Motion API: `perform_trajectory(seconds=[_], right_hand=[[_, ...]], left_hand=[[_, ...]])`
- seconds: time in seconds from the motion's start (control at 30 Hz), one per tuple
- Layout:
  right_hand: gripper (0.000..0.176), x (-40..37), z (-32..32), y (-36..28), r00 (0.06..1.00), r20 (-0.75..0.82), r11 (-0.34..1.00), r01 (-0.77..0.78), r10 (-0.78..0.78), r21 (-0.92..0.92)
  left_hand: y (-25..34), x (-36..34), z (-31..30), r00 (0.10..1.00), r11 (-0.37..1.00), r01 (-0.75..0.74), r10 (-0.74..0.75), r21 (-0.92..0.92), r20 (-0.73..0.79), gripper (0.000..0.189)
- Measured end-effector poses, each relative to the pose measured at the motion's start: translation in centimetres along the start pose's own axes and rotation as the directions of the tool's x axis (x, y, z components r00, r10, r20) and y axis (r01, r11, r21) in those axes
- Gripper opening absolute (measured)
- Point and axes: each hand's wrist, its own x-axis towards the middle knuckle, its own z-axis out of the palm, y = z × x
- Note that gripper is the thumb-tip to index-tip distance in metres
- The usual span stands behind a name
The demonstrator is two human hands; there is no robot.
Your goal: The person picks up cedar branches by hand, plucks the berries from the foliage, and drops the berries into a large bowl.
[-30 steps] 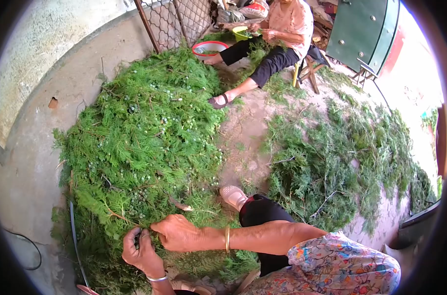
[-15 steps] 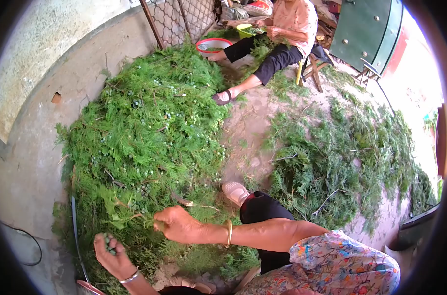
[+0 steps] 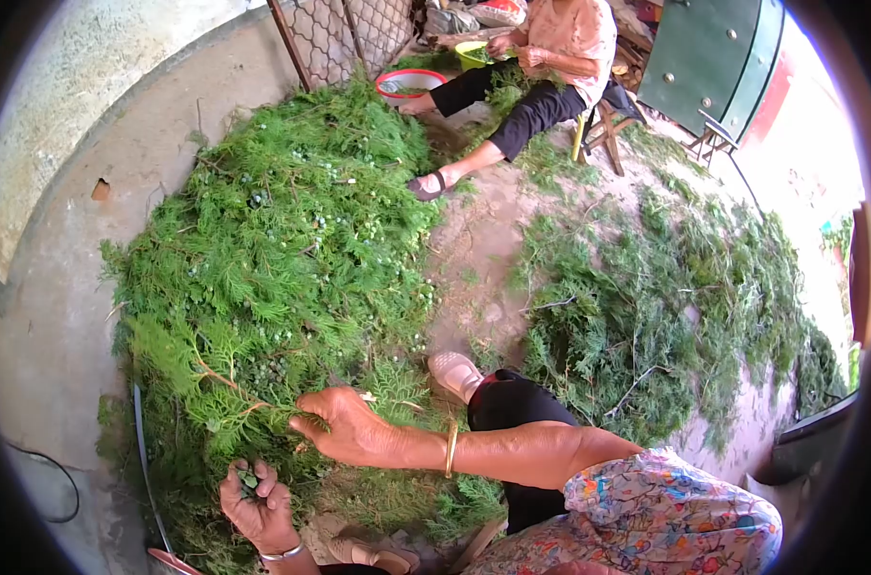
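Note:
My right hand (image 3: 347, 428), with a gold bangle at the wrist, pinches the stem end of a leafy evergreen sprig (image 3: 226, 385) that extends to the left over the pile. Lower left, my left hand (image 3: 259, 503), wearing a silver bangle, has its fingers curled round several small green cones (image 3: 251, 481). Both hands are above the near end of a large heap of cut evergreen branches (image 3: 263, 249), dotted with pale blue-green cones. The exact number of cones in my left palm is hidden by the fingers.
Another person (image 3: 560, 57) sits on a folding stool opposite, near a yellow-green bowl (image 3: 471, 54) and a red-rimmed basin (image 3: 387, 80). More branches (image 3: 646, 297) cover the ground at right. A wall (image 3: 61, 259) borders the left; a green metal door (image 3: 708, 57) stands at upper right.
My left hand has moved right and up, its fingers more curled over the cones. My right hand has shifted slightly upward, and the sprig now shows more fully, spreading up and left.

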Motion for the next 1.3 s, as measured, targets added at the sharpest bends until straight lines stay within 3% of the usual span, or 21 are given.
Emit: perform_trajectory(seconds=[0.23,0.53,0.6,0.7,0.73,0.8,0.87,0.93,1.0,1.03,1.07,1.1,1.13,1.27,1.3], right_hand=[[0.026,0.2,-0.2,0.0,0.997,-0.064,0.996,0.046,-0.041,0.073],[0.031,0.2,-0.1,0.2,1.0,-0.01,0.997,0.003,-0.002,0.072],[0.03,0.2,-0.3,0.0,0.995,-0.06,0.984,0.094,-0.086,0.149],[0.019,0.7,-0.5,0.8,1.0,0.008,0.993,0.006,-0.007,0.119],[0.015,0.8,-0.8,0.7,0.999,0.044,0.99,-0.02,0.014,0.138],[0.019,1.0,-0.8,0.0,0.987,0.091,0.899,-0.159,0.133,0.408],[0.011,1.1,-0.4,-0.1,0.985,0.069,0.839,-0.171,0.158,0.517],[0.009,1.3,-0.9,0.4,0.985,0.117,0.879,-0.167,0.128,0.446],[0.006,1.1,-0.9,0.2,0.98,0.112,0.895,-0.197,0.166,0.399],[0.005,0.8,-0.7,-0.4,0.966,0.115,0.868,-0.259,0.232,0.424],[0.006,0.8,-0.6,0.1,0.969,0.09,0.909,-0.248,0.231,0.335],[0.008,0.9,-0.2,0.2,0.979,0.086,0.908,-0.206,0.187,0.366],[0.012,1.1,-0.4,1.6,0.988,0.126,0.956,-0.122,0.091,0.267],[0.012,1.8,0.1,2.1,0.967,0.24,0.957,-0.144,0.082,0.253],[0.012,1.8,0.5,2.2,0.959,0.271,0.952,-0.155,0.08,0.265]], left_hand=[[-0.7,-0.1,0.4,1.0,1.0,-0.007,0.007,0.022,0.013,0.02],[-1.6,0.2,2.1,0.984,0.998,-0.016,0.026,0.055,-0.174,0.024],[-1.4,0.2,2.1,0.97,0.989,0.088,-0.057,0.12,-0.238,0.026],[-1.5,0.2,2.1,0.957,0.984,0.043,0.01,0.175,-0.29,0.02],[-1.4,0.3,1.8,0.957,0.983,0.033,0.021,0.182,-0.288,0.018],[-0.8,0.2,1.2,0.976,0.986,-0.018,0.053,0.165,-0.212,0.018],[0.3,-0.2,1.3,0.974,0.982,-0.073,0.107,0.173,-0.198,0.02],[2.0,-0.8,1.4,0.972,0.978,-0.114,0.145,0.174,-0.182,0.021],[4.8,-2.5,0.9,0.978,0.959,-0.202,0.209,0.199,-0.014,0.024],[6.3,-3.7,0.9,0.961,0.936,-0.259,0.274,0.238,-0.033,0.026],[8.0,-5.2,1.1,0.937,0.908,-0.311,0.342,0.282,-0.066,0.027],[9.7,-6.5,1.5,0.915,0.896,-0.336,0.384,0.29,-0.125,0.026],[11.0,-8.7,1.3,0.884,0.882,-0.363,0.428,0.302,-0.188,0.024],[12.8,-18.6,-1.8,0.737,0.801,-0.437,0.58,0.409,-0.347,0.017],[12.5,-21.4,-3.6,0.625,0.744,-0.391,0.647,0.541,-0.437,0.014]])
